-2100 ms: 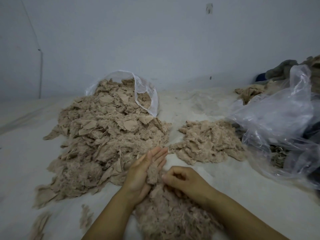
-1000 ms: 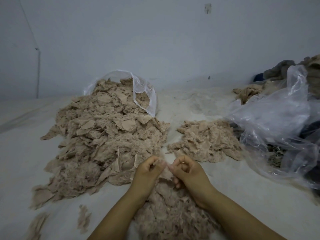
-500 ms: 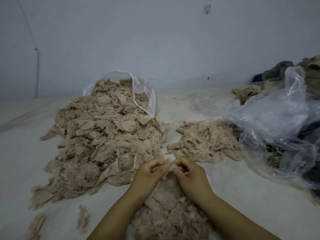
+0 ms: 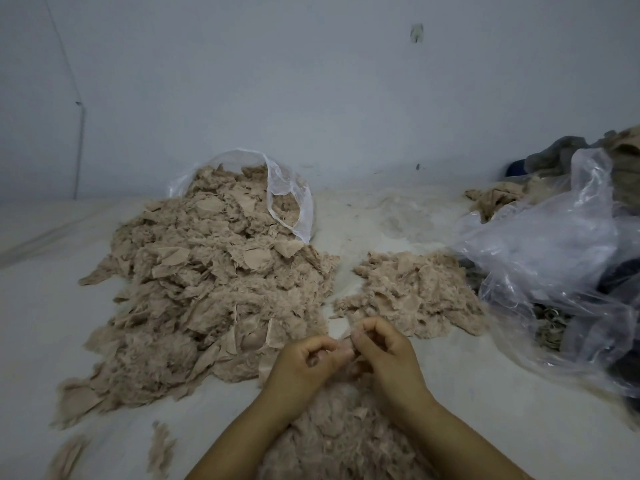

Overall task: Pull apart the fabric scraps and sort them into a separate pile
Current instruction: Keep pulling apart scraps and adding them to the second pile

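Observation:
A big heap of beige fabric scraps (image 4: 207,289) spills from a clear bag (image 4: 291,206) at the left. A smaller pile of scraps (image 4: 415,292) lies to the right of it. A third clump of scraps (image 4: 339,434) sits between my forearms. My left hand (image 4: 304,365) and my right hand (image 4: 384,351) meet above that clump, fingers curled, both pinching one small scrap (image 4: 346,349) between them; most of the scrap is hidden by my fingers.
A crumpled clear plastic bag (image 4: 554,265) with dark contents lies at the right. Grey and tan cloths (image 4: 554,157) are heaped behind it. Loose scraps (image 4: 159,448) lie at the lower left. A pale wall (image 4: 311,81) rises behind the white surface (image 4: 485,375).
My left hand went from flat with straight fingers to curled. Both hands came together over the near clump and now pinch a small scrap between them, a little higher than before.

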### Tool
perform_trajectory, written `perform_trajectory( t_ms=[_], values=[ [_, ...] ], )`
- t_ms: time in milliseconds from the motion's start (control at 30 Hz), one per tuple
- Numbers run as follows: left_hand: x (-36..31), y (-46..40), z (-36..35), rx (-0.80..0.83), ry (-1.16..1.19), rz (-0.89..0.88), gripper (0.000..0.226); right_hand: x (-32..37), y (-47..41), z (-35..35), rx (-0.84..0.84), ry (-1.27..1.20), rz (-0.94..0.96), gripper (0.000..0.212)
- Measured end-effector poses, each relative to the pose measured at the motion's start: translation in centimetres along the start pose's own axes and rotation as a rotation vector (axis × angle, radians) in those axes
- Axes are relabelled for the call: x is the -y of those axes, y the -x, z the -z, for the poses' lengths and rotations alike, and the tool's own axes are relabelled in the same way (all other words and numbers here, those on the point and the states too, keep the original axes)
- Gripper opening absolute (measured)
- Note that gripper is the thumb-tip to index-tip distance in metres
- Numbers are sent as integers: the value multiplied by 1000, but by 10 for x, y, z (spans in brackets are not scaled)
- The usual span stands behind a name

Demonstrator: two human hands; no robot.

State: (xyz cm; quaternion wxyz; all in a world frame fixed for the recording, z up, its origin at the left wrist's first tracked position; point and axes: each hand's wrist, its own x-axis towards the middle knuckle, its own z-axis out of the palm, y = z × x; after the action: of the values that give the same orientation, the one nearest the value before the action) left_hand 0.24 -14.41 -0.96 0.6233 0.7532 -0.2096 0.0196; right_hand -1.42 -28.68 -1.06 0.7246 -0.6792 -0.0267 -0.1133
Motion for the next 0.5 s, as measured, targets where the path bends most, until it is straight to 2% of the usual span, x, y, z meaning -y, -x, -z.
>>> perform_trajectory(
  t_ms=[67, 133, 367, 433, 500],
  values=[
    [2, -1, 0, -7, -17, -41, 26, -1, 0, 0, 10, 7, -2, 5],
    [2, -1, 1, -40, -10, -55, 41, -3, -1, 0, -5, 61, -20, 10],
    [3, -2, 0, -80, -7, -61, 32, -2, 0, 1, 11, 277, -14, 30],
    [5, -2, 2, -87, -20, -60, 27, -1, 1, 1, 28, 327, 4, 31],
    [5, -2, 1, -88, -22, -56, 27, -2, 1, 2, 54, 317, 7, 23]
  ],
)
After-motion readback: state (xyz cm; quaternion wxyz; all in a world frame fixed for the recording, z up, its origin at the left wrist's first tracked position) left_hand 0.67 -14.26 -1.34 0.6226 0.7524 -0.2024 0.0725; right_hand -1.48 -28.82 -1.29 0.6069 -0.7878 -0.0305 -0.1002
